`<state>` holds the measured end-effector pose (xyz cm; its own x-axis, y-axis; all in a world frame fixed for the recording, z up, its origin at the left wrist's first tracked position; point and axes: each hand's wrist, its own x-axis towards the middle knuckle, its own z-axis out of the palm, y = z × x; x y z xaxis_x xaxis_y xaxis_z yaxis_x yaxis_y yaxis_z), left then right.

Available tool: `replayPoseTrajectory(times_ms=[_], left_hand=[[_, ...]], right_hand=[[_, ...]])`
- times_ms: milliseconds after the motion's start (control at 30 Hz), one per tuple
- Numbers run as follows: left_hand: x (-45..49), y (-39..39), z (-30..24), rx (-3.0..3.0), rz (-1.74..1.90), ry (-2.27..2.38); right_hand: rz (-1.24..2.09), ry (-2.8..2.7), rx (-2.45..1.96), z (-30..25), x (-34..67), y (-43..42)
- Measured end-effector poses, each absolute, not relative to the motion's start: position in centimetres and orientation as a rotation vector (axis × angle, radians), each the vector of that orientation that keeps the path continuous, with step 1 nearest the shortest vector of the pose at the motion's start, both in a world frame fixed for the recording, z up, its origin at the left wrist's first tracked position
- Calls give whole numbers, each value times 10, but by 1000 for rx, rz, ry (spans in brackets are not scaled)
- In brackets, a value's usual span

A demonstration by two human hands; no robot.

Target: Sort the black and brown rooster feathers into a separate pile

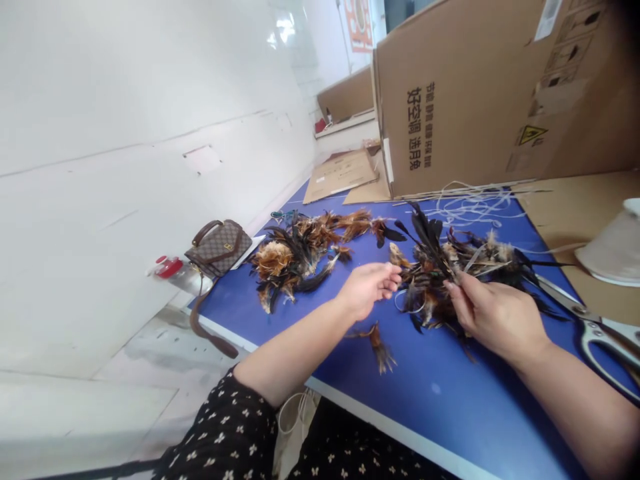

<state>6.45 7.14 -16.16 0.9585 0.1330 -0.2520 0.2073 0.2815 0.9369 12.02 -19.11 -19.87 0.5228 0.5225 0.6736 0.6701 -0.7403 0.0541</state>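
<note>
Pinching dark feathers (429, 237) by their lower ends above a blue surface (425, 400)

From the head view, a bunch of long dark feathers is seen right of centre, fanned toward the top of the frame. Its lower ends are pinched between thumb and fingers of the right hand (493, 320), with hardly any gap left. The left hand (370, 287), near the centre, is loosely curled, its fingertips just beside a mixed feather pile (430, 303); whether anything is held inside it cannot be told.

The dark feathers can be judged very light, springy along the shafts and soft at the vanes, easily bent or ruffled. They are probably best held by the lower ends, so that the vanes are not crushed; a firm pinch is likely called for, as thin shafts could be let slip.

A brown-and-black heap (300, 243) is spread left of centre, and a small brown tuft (381, 347) is set apart at lower centre. Scissors (594, 328) are placed at the right edge. White strands (470, 207) are tangled at upper right, before a cardboard box (475, 113).
</note>
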Motion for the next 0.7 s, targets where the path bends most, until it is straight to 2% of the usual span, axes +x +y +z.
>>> replayPoseTrajectory(times_ms=[167, 300, 467, 600, 700], left_hand=[[59, 31, -174, 1344, -133, 59], [59, 25, -168, 1443, -55, 42], [60, 100, -145, 1743, 329, 196], [59, 187, -133, 2141, 583, 559], [51, 219, -136, 2307, 735, 738]], right_hand=[[-1174, -1245, -2315, -202, 122, -188], [-1039, -1451, -2170, -198, 118, -184], [-919, -1462, -2214, -200, 114, -183], [-885, -1472, -2264, -209, 119, -183], [-940, -1292, -2364, -213, 126, -187]])
